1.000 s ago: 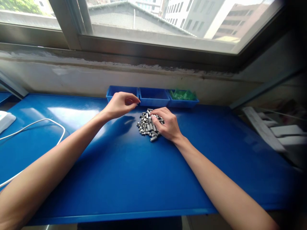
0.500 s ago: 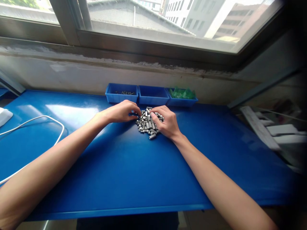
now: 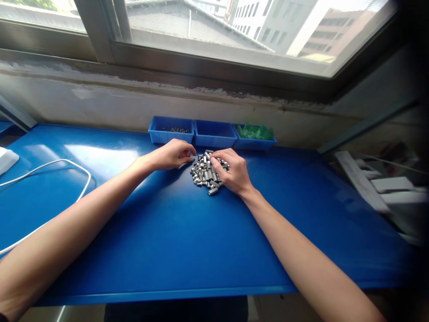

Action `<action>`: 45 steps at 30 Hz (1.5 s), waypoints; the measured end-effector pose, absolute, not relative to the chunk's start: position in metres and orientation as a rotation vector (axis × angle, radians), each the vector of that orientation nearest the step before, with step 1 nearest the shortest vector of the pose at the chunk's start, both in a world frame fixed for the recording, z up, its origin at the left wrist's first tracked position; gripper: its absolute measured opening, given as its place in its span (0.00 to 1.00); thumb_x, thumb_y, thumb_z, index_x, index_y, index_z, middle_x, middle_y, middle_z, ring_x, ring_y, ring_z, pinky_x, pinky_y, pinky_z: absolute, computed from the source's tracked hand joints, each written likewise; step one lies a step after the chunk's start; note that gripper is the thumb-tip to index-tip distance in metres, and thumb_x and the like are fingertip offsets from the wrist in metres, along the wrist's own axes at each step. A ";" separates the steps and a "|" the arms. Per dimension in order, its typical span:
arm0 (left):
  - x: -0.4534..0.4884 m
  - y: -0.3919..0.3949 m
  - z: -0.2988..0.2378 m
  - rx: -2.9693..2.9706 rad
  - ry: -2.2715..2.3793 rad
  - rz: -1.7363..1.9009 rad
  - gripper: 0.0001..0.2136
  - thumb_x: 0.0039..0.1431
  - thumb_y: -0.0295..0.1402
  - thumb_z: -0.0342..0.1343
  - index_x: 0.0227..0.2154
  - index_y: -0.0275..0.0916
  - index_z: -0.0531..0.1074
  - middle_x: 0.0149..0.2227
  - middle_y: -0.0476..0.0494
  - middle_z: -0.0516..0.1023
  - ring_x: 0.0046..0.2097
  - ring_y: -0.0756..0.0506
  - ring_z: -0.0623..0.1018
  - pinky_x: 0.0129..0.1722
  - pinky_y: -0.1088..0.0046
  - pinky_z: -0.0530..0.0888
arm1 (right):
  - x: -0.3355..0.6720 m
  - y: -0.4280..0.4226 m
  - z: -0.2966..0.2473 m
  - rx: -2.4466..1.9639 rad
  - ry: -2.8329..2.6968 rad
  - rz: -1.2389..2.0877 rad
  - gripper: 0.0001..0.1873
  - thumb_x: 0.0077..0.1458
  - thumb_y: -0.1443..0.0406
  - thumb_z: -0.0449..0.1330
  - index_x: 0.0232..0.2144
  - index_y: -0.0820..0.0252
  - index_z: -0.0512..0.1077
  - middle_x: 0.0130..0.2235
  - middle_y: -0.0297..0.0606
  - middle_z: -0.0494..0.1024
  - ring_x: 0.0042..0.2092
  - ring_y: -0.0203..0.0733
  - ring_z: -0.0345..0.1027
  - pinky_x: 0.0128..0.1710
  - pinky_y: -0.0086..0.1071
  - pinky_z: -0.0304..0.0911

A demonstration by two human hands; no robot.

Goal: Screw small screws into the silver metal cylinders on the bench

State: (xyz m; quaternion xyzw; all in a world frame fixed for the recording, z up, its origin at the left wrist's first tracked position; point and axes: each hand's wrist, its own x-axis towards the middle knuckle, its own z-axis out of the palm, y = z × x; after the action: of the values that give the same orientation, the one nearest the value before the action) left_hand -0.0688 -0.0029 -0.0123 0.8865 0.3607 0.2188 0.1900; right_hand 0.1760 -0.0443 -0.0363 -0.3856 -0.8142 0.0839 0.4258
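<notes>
A pile of small metal parts [image 3: 204, 172], among them hexagonal standoffs and short screws, lies on the blue tabletop [image 3: 187, 241]. Just left of the pile, my left hand [image 3: 174, 154] hovers low with curled fingers; a gap shows between index finger and thumb. Something small and dark is by its thumb tip, too small to name. My right hand [image 3: 233, 170] rests over the right side of the pile, covering part of it. Its thumb and index finger are pinched together at the parts, and what lies between them is hidden.
Behind the pile stand three blue bins: the left bin [image 3: 170, 136] holds small metal parts, then a middle bin [image 3: 214, 142], and a right bin [image 3: 254, 144] with green translucent pieces [image 3: 254, 131]. A white cable [image 3: 87, 179] loops at left. White objects [image 3: 392, 184] sit at far right.
My left hand has drawn slightly away from the pile, and its thumb and index finger have shifted. My right hand stays in nearly the same place over the parts.
</notes>
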 end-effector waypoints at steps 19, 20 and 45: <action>-0.063 -0.006 -0.004 1.918 1.079 0.972 0.17 0.56 0.49 0.64 0.35 0.37 0.79 0.26 0.45 0.79 0.29 0.47 0.78 0.28 0.74 0.72 | 0.176 -0.044 -0.037 -0.969 -2.015 0.233 0.07 0.64 0.62 0.59 0.35 0.55 0.77 0.39 0.40 0.83 0.44 0.48 0.76 0.48 0.45 0.71; -0.064 -0.004 -0.003 1.842 1.138 1.059 0.18 0.55 0.49 0.65 0.34 0.37 0.80 0.27 0.44 0.80 0.29 0.47 0.79 0.29 0.73 0.74 | 0.176 -0.044 -0.037 -0.971 -2.012 0.235 0.08 0.64 0.62 0.59 0.35 0.55 0.77 0.39 0.39 0.83 0.44 0.48 0.76 0.48 0.45 0.71; -0.063 -0.010 -0.025 2.488 0.757 0.849 0.19 0.61 0.29 0.54 0.54 0.41 0.79 0.58 0.38 0.78 0.60 0.40 0.77 0.62 0.63 0.72 | 0.177 -0.041 -0.037 -1.073 -1.923 0.221 0.11 0.64 0.61 0.58 0.32 0.55 0.77 0.38 0.40 0.83 0.43 0.48 0.76 0.47 0.44 0.70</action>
State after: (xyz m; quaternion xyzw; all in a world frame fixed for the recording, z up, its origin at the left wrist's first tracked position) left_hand -0.0626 -0.0099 -0.0246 0.8907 0.2712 0.3040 0.2016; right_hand 0.1766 -0.0415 -0.0370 -0.4336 -0.7768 0.0892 0.4479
